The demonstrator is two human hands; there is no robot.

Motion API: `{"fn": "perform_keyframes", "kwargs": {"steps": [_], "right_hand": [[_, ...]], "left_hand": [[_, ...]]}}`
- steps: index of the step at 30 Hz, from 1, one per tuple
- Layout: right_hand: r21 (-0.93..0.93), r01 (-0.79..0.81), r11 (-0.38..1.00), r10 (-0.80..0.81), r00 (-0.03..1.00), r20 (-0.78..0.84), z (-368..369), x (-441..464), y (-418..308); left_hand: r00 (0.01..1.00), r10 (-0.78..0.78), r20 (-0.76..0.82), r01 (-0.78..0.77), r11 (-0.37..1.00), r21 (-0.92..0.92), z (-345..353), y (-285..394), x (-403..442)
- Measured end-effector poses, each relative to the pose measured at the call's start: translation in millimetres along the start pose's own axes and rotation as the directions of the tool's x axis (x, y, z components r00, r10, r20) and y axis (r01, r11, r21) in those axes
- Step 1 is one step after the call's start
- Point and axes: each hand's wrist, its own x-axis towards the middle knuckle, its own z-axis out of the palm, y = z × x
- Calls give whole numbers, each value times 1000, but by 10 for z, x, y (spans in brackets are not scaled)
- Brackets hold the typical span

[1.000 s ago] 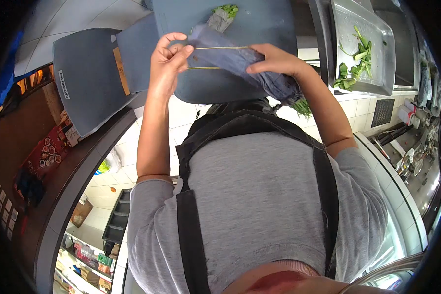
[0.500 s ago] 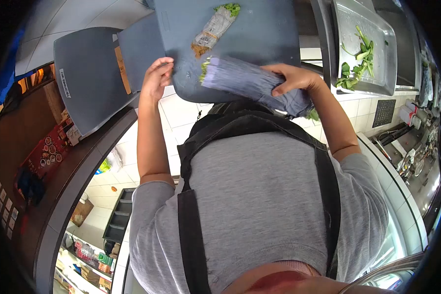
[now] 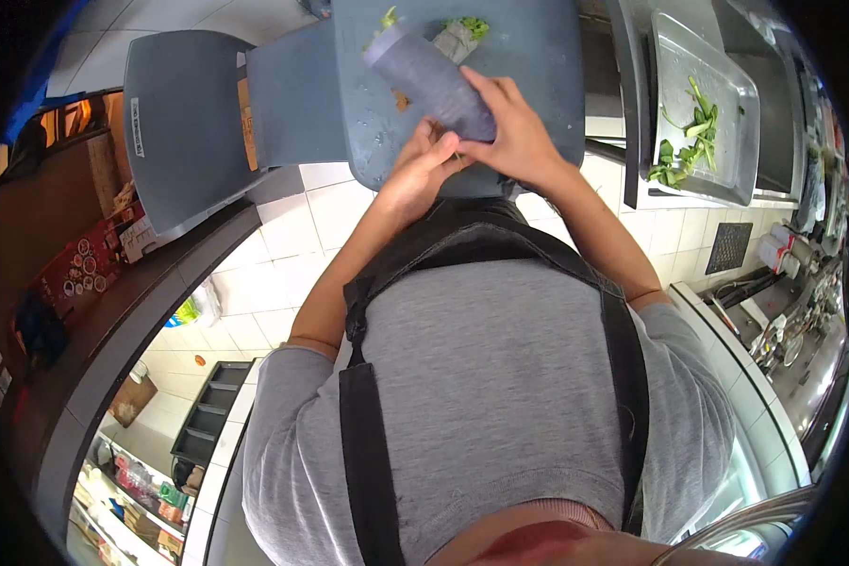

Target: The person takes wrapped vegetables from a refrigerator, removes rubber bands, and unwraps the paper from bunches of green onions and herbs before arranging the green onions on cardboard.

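Observation:
Just over the near edge of the grey seat [image 3: 528, 113], I hold a paper-wrapped bundle of leafy greens [image 3: 429, 85], blurred by motion and tilted up to the left. A bit of green leaf pokes out of its far end. My right hand [image 3: 509, 127] is closed around the near right side of the wrap. At its lower end my left hand [image 3: 424, 165] is closed, fingers pinched against it and partly hidden. Behind lies a second wrapped bundle of greens [image 3: 457, 41] on the seat, largely covered by the first, its leafy tip pointing right.
To the right, a metal tray [image 3: 747, 141] holds loose green stems and leaves [image 3: 698, 132]. Another grey chair [image 3: 184, 123] stands at left. White floor tiles [image 3: 292, 226] show below, with a black crate [image 3: 208, 415] at lower left.
The bundle has swung from lying nearly level to tilting upward, and moved away from my body. My left hand came across from the left, closing on its lower end; my right hand shifted left.

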Motion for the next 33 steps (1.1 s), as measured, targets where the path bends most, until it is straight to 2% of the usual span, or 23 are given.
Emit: {"fn": "perform_keyframes", "kwargs": {"steps": [1,3,6,8,10,12,14,16,19,20,22,23,26,27,29,30,33], "right_hand": [[-51,42,998,-43,999,-14,53,-23,-60],[6,80,997,-80,997,17,83,-60,-142],[80,44,996,-47,998,32,88,-34,-124],[125,-15,992,10,999,41,78,-7,-13],[366,-134,921,57,975,215,136,4,73],[514,-283,810,63,913,403,134,29,81],[530,-292,796,55,907,417,106,57,-30],[603,-289,744,-10,897,442,203,104,-82],[561,-110,821,-116,929,352,528,220,-380],[544,-68,836,-177,905,386,647,278,-497],[529,-15,848,-272,845,460,1004,425,-819],[542,90,835,-392,789,473,1206,464,-1038],[551,235,801,-564,607,560,1680,146,-1938],[619,322,716,-689,466,555,1983,204,-2207],[664,395,634,-772,279,571,2387,109,-2715],[693,410,593,-799,197,568,2610,154,-2984],[728,162,666,-744,69,665,3563,155,-3660]], "left_hand": [[1000,-30,-1,30,997,-67,17,30,28],[993,-113,-33,105,977,-187,21,131,15],[999,16,-33,-18,997,-79,-123,141,-49],[999,9,-43,-11,998,-64,-134,126,-115],[998,33,-44,-34,999,-26,7,160,-230],[997,74,-24,-70,988,137,19,151,-269],[982,182,-56,-161,951,262,55,176,-370],[920,368,-135,-299,882,365,143,258,-580],[808,493,-324,-406,863,301,100,228,-1015],[725,542,-424,-400,833,381,-3,109,-1141],[677,543,-497,-506,834,222,-47,244,-1496],[607,585,-538,-564,794,227,-142,303,-1667],[414,619,-668,-670,704,237,-622,283,-2387],[315,602,-733,-741,639,207,-892,356,-2574],[194,596,-779,-840,512,183,-1211,421,-3034],[132,581,-803,-880,442,175,-1447,467,-3228],[-4,618,-786,-922,302,243,-2050,479,-3984]]}}
